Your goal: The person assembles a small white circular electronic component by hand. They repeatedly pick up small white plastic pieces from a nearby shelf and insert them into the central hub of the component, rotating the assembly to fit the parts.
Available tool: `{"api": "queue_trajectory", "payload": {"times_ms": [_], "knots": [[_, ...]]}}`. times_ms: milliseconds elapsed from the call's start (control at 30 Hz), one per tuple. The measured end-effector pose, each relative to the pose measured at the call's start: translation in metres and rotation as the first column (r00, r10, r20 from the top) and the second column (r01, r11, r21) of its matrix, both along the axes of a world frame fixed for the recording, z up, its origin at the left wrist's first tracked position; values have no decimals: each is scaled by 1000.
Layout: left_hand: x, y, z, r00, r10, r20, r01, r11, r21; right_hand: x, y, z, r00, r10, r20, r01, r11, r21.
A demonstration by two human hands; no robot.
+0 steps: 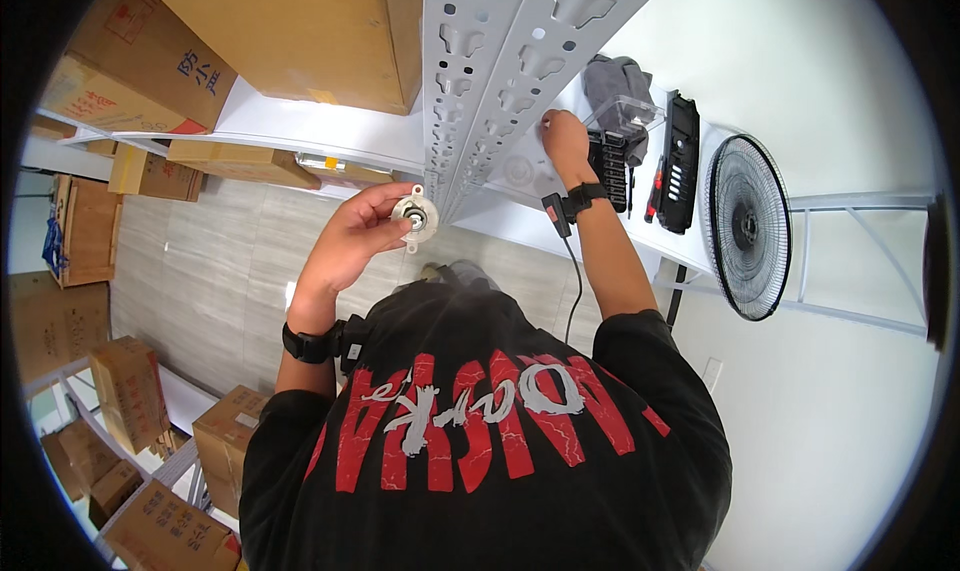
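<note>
White shelf (648,233) supports a black case (682,161). Left hand (350,233), fingers closed, pinches the flange (426,217) by its edge near the post (515,86), apparently to expose its centre. Right hand (566,143) is over the shelf; grip cannot be told.

Just up and right of the left grip (350,236), I see a perforated grey post (478,121). A large cardboard box (300,31) sits above the grip; brown cartons (128,396) stand lower left, a round black fan (747,226) far right.
</note>
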State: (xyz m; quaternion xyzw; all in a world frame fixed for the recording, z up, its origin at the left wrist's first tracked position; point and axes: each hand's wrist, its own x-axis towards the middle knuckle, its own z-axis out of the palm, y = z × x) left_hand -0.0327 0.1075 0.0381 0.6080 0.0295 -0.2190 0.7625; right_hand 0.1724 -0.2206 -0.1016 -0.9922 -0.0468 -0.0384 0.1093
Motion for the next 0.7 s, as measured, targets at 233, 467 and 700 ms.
{"api": "queue_trajectory", "payload": {"times_ms": [233, 467, 700], "knots": [[1, -3, 3, 999, -11, 30, 11, 1000, 8, 8, -4, -2, 998, 69, 6, -69, 998, 0], [-3, -3, 17, 997, -10, 78, 10, 1000, 4, -16, -5, 35, 988, 90, 129, -114, 976, 186], [2, -9, 13, 994, -44, 97, 46, 999, -22, -126, 29, 176, 938, 244, 246, -342, 763, 548]]}}
